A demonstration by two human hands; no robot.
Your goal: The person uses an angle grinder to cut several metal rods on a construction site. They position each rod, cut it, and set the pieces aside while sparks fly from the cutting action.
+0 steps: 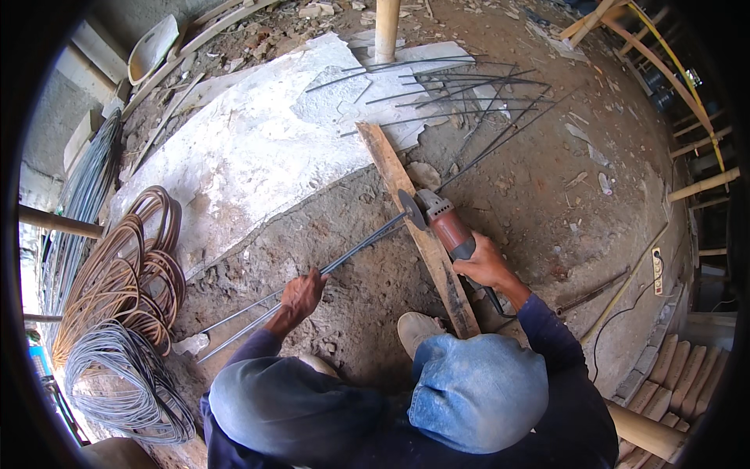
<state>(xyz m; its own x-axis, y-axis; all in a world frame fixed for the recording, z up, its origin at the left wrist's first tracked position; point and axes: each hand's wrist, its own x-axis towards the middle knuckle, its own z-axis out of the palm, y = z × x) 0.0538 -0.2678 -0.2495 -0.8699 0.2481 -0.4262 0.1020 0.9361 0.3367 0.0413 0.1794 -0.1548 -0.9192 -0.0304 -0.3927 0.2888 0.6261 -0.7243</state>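
Note:
My right hand (486, 264) is closed round the dark rear handle of an angle grinder (451, 228) with a reddish-brown body. Its round cutting disc (412, 209) stands on edge over a wooden plank (418, 211), right at the end of some thin steel rods. Whether the disc touches the metal I cannot tell. Left of the plank, my left hand (302, 295) grips the steel rods (363, 245), which slope from the lower left up to the plank. Beyond the plank, more loose thin rods (461, 98) lie criss-crossed on the ground.
Coils of brown bar (144, 266) and grey wire (129, 383) lie at left, beside a bundle of long rods (82, 195). A pale sheet (258, 133) covers ground ahead, by an upright post (387, 31). A power strip (657, 272) with a cord lies at right.

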